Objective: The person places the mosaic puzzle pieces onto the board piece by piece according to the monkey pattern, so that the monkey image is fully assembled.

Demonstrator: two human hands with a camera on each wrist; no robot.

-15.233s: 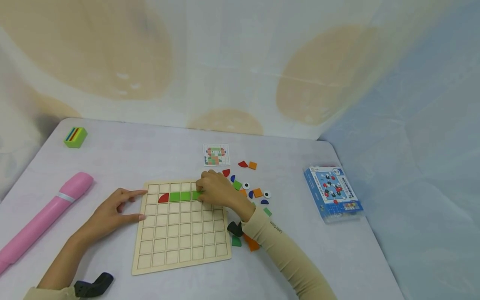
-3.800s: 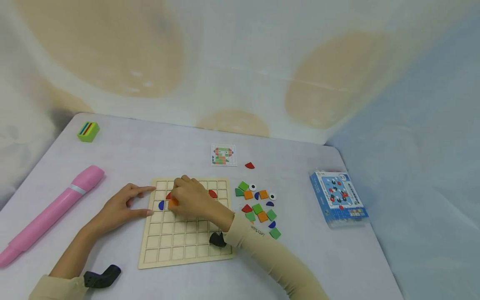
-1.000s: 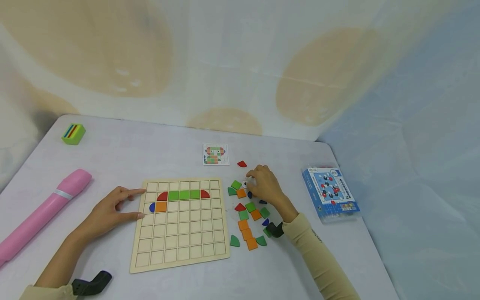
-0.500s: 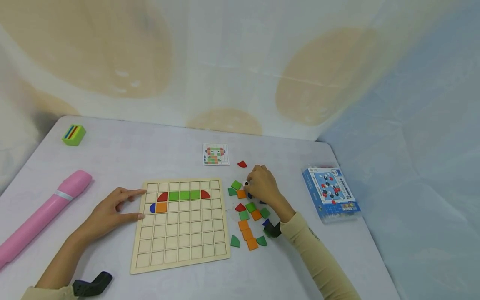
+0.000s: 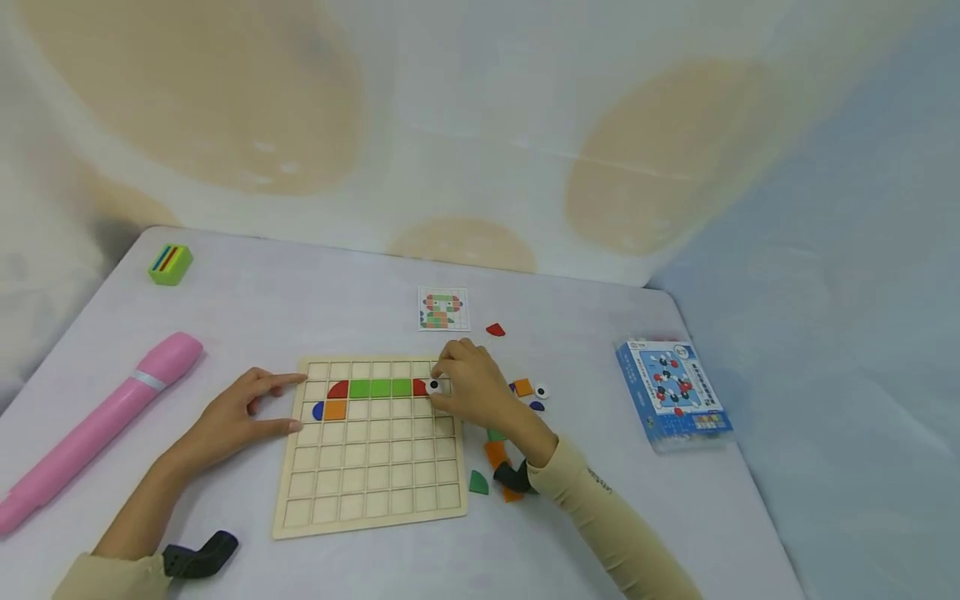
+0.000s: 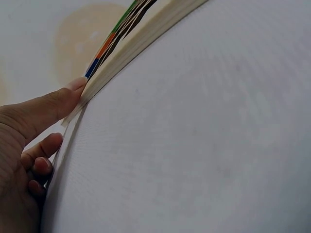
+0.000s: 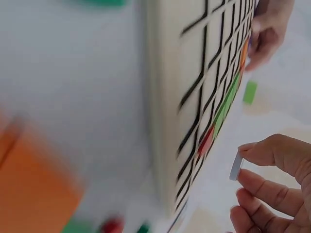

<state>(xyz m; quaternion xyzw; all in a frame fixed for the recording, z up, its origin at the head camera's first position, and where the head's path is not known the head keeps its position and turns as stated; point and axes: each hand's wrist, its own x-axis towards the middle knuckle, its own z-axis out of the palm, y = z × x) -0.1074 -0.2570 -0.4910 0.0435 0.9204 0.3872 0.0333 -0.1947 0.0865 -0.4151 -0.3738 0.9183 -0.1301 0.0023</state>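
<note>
Between thumb and index finger, my right hand [image 5: 471, 383] pinches a round white eye piece [image 5: 433, 386] with a black dot; the right wrist view shows this disc [image 7: 236, 166] edge-on, lifted above the board. Beneath lies a wooden grid board [image 5: 367, 479]. One of its rows carries a red quarter piece [image 5: 339, 390], several green squares [image 5: 381, 388] and another red piece [image 5: 419, 387], partly covered by the eye. Below these sit a blue half-round [image 5: 318, 411] and an orange square [image 5: 335, 410]. My left hand [image 5: 232, 417] touches the board's left edge with spread thumb and index fingertips.
Right of the board lie loose pieces, partly behind my right arm: a second eye [image 5: 542, 391], an orange square [image 5: 522, 387], a green quarter [image 5: 478, 482]. A pattern card [image 5: 443, 309] lies behind. A pink tube [image 5: 105, 429], green block [image 5: 171, 264] and blue box [image 5: 675, 392] stand farther out.
My right hand has picked the eye piece from the loose pieces and carried it left over the board. Earlier, green, red, blue and orange pieces were added. The left hand stays at the edge.
</note>
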